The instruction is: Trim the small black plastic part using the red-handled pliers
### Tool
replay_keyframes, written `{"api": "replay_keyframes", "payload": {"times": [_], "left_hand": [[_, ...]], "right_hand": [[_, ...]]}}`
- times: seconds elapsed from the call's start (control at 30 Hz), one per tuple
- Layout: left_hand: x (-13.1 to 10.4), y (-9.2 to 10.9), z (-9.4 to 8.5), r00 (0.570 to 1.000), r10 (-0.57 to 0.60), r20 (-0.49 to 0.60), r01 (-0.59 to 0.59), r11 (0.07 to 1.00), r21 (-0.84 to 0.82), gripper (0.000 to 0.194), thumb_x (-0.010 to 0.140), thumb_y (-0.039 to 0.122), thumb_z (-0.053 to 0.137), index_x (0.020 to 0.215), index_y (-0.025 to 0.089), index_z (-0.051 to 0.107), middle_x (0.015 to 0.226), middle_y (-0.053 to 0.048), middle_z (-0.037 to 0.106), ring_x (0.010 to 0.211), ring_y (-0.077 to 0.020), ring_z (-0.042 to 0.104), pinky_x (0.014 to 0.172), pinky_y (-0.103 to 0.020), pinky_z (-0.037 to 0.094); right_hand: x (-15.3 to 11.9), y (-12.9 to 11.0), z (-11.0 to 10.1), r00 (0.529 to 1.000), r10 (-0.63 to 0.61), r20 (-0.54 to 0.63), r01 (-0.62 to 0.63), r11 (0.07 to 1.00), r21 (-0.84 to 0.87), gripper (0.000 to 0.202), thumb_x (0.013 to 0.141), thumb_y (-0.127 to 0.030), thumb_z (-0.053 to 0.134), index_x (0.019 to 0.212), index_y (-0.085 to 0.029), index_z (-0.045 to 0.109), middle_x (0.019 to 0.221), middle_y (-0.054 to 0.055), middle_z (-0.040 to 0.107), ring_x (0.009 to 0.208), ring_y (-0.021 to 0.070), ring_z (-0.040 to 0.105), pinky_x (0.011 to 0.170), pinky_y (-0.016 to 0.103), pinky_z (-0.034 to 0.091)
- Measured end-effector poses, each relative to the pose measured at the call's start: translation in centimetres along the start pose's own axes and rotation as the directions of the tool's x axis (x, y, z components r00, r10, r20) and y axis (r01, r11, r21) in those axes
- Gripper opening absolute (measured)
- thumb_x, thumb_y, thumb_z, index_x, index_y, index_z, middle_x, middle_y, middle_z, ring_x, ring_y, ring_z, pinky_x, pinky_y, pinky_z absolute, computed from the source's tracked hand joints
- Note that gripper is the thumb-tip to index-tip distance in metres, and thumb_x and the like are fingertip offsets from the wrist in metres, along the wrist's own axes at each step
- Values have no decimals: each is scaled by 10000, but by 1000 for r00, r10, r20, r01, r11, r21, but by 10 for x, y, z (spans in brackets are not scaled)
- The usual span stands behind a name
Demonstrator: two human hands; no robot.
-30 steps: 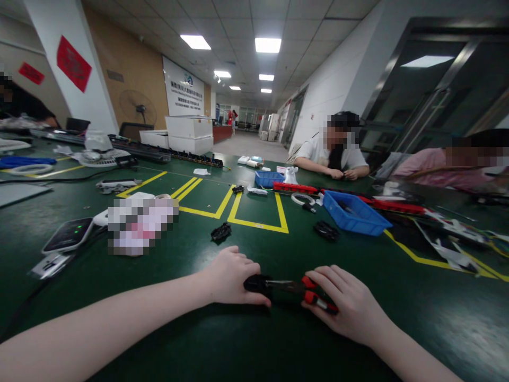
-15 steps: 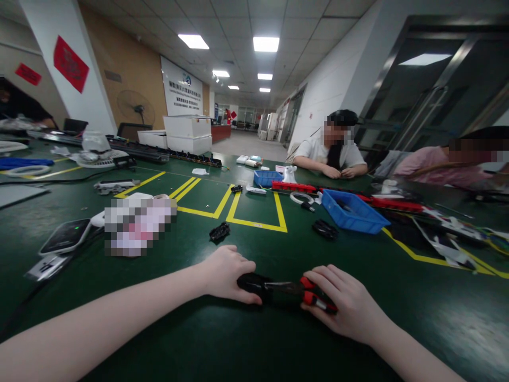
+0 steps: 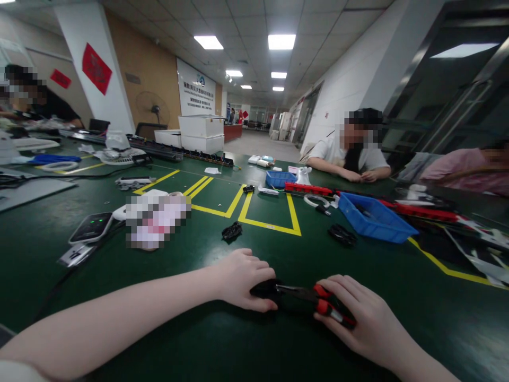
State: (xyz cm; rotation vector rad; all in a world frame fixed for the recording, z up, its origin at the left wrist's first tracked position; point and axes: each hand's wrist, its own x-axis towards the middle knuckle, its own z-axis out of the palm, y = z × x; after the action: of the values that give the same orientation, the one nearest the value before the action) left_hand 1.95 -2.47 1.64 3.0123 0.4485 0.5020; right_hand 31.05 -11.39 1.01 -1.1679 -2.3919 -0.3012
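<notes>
On green table: right hand closed around pliers handles, long axis pointing left; left hand closed over black part at pliers tip.

two bare forearms, left hand and right hand ungloved, no rings or watch

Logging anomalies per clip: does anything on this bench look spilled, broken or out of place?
Nothing stands out. The left hand holds a black part against the nose of red-handled pliers gripped by the right hand. Small black parts lie loose on the green table, and the blue bin sits upright.
</notes>
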Motion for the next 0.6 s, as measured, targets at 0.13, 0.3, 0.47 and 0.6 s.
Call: {"api": "replay_keyframes", "payload": {"times": [0.13,0.3,0.47,0.6], "left_hand": [[2,1,-1,999,-32,28,32,999,11,409,872,597,566,937,193,565,809,4,671,672,-171,632,634,-295,389],[3,-2,0,997,-24,76,25,1000,-8,424,899,614,526,901,190,535,726,-3,644,640,-182,628,611,-286,406],[3,-5,1,997,-10,82,13,999,-45,417,923,598,502,912,183,536,709,-8,632,616,-177,617,607,-280,419],[4,-6,0,996,-3,94,10,998,-69,410,912,594,526,915,184,535,707,-2,628,608,-167,611,588,-266,413]], "right_hand": [[1,0,1,1000,-13,-13,12,1000,-28,352,874,-416,603,1156,-207,584,1016,93,669,835,210,644,680,318,564],[4,-2,-2,997,-60,-44,56,994,-90,344,862,-381,619,1138,-177,593,1001,106,673,812,211,640,668,320,556],[6,-5,-4,994,-72,-82,61,990,-126,323,864,-366,617,1112,-159,614,984,117,681,803,216,638,678,327,544],[7,-4,-4,995,-75,-69,67,991,-120,320,865,-370,608,1112,-166,611,986,109,683,802,210,640,676,323,548]]}}
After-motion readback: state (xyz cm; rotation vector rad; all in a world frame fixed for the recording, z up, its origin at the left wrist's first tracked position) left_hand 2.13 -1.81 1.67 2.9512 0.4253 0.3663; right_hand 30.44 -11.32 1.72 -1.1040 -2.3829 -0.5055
